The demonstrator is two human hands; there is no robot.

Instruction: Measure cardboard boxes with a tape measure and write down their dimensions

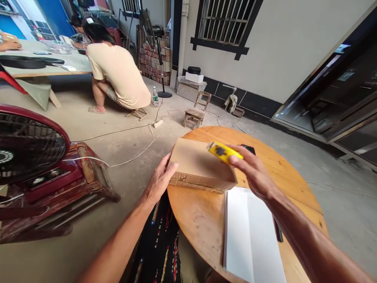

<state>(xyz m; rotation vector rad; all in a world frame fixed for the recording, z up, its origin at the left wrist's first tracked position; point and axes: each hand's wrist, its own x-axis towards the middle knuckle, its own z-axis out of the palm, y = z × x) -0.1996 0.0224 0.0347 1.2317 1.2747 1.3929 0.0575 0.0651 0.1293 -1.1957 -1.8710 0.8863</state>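
Our right hand (255, 169) grips yellow box cutter (225, 152) above cardboard box (191, 158); our left hand (160, 179) clasps box's end. Cutter slipping could nick left hand.

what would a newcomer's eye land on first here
Probably the bright yellow tool in the right hand, held over the cardboard box on the round wooden table. The left hand touches the box's left side. Next might come the dark red fan at the left edge, then the person in a pale shirt sitting low at upper left.
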